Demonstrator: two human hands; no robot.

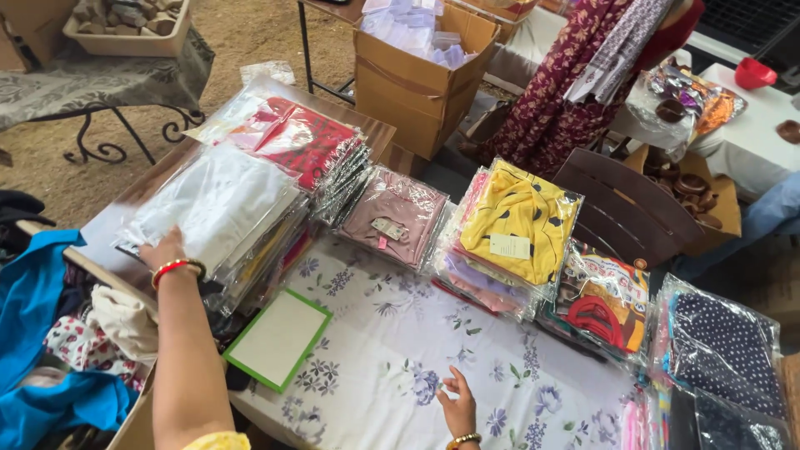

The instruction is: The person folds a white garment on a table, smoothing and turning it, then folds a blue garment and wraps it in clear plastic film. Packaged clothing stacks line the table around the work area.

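Right hand (457,406) sits closest to the camera, resting loosely on the floral sheet (400,367) that covers the desk, fingers relaxed and a bit spread, holding nothing. Left hand (164,250) reaches further out and lies flat on the near edge of the white packet stack (218,204), palm down, fingers hidden under the plastic edge, so I can't tell if it's actually pinching a packet or just pressing on it.

Taking that white stack as the landmark: the red packets (296,137) lie just behind it, partly overlapping. A pink packet (392,215) sits to its right, then a yellow-topped pile (518,221) further right. A green-edged board (278,337) lies just in front of it on the sheet. Loose blue cloth (29,308) is bunched to its left.

My read: this looks like the sorting or straightening stage, with the left hand steadying the white pile. Next move probably needs a proper grip on that slippery plastic, since those bags slide easily.
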